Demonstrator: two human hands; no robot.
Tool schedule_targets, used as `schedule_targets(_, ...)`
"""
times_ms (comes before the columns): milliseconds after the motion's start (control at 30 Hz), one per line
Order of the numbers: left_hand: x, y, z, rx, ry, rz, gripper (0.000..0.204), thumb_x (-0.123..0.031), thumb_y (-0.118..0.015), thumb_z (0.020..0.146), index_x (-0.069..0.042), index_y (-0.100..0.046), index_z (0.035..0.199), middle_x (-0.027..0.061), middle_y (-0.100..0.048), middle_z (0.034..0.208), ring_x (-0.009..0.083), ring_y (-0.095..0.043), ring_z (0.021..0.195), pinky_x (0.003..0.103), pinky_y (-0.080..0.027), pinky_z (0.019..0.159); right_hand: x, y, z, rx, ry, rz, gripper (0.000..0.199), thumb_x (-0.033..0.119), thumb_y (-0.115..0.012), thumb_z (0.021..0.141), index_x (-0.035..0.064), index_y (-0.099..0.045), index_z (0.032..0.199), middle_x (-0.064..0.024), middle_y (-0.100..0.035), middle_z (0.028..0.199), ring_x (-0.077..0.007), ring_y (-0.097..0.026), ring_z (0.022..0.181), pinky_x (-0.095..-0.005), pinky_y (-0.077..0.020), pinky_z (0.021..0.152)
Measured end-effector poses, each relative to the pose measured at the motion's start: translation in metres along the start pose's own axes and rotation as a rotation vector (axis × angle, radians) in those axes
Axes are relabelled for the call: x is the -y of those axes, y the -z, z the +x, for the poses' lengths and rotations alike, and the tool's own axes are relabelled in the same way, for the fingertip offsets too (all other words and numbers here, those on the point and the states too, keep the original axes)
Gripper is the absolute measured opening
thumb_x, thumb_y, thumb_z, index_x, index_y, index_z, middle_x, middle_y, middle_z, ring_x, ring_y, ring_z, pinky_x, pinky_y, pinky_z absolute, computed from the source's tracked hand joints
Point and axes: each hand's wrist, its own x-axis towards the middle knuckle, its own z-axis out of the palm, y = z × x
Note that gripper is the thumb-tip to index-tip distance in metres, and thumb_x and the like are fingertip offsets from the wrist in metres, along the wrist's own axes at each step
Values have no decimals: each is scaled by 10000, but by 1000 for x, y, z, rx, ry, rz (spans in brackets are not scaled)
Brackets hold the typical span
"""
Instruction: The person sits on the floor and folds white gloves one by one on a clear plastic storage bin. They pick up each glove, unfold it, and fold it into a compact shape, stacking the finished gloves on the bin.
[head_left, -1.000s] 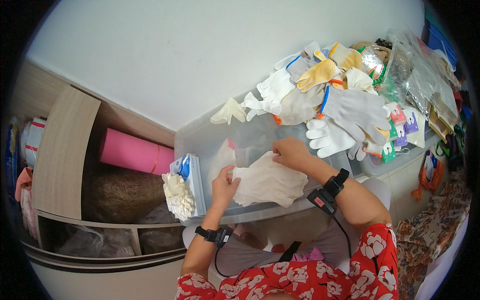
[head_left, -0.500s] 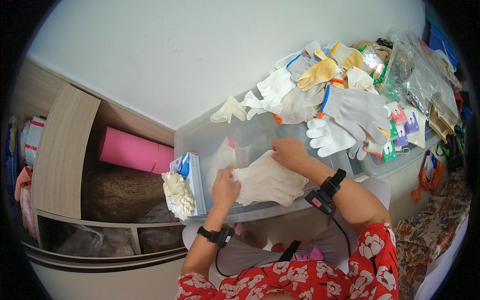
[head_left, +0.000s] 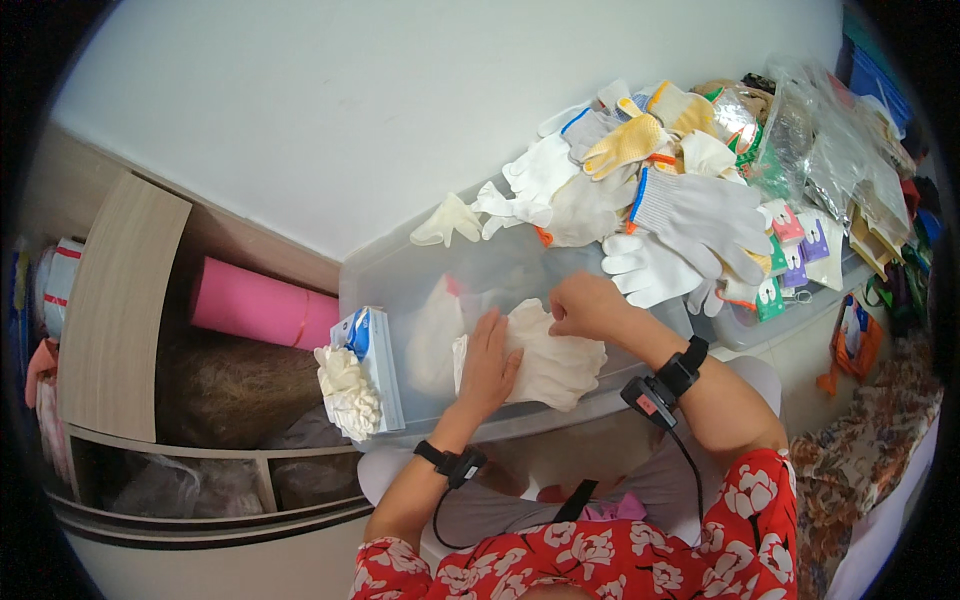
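A stack of thin white gloves lies on the translucent plastic bin lid before me. My left hand rests flat across the left end of the stack, fingers stretched out and thumb apart. At the stack's upper edge my right hand is closed, its thumb and fingertips on the cloth; the curled fingers partly hide what they pinch. Left of the lid, a bundle of cream-coloured gloves leans on a blue and white glove box.
A heap of work gloves in white, grey and yellow covers the lid's right side. Small packets and clear plastic bags lie beyond it. To the left are a pink roll and wooden shelving. A white wall rises behind.
My left hand has moved right and up, from gripping the stack's left edge to lying flat over it. My right hand has shifted slightly right and down, staying closed at the upper edge.
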Motion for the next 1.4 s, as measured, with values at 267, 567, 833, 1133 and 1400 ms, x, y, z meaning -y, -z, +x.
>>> schedule_targets(267,6,-14,-4,90,83,96,620,-246,-552,963,45,-334,1465,250,-292,1557,420,-274,1441,554,-202,1172,-17,-25,2,46,13,-128,193,266,-792,697,113,-695,763,-93,-652,847,-298,-652,873,-419,-525,699)
schedule_targets(567,11,-21,-9,87,98,158,626,-285,-506,986,35,-312,1488,229,-292,1567,395,-263,1457,570,-151,1184,-21,-31,3,-174,-56,-170,59,129,-675,736,103,-672,788,-89,-656,863,-313,-647,876,-450,-517,685)
schedule_targets(833,10,-23,-10,95,111,172,625,-276,-505,983,39,-311,1486,228,-291,1568,385,-263,1459,572,-148,1185,-1,-8,-8,-142,92,31,165,243,-735,747,91,-673,763,-94,-639,872,-308,-624,901,-431,-509,742)
schedule_targets(1133,9,-23,-6,98,119,163,619,-270,-507,980,41,-320,1480,234,-298,1562,394,-267,1454,570,-152,1185,-2,-31,-17,-138,84,-173,204,259,-721,733,55,-709,732,-118,-647,895,-307,-634,953,-416,-545,747)
schedule_targets(1400,10,-25,-8,87,114,175,628,-284,-494,989,38,-299,1491,233,-297,1563,397,-267,1454,568,-149,1187,-3,-18,-22,-82,-65,-263,170,178,-711,739,44,-702,843,-144,-668,953,-322,-628,979,-424,-538,789)
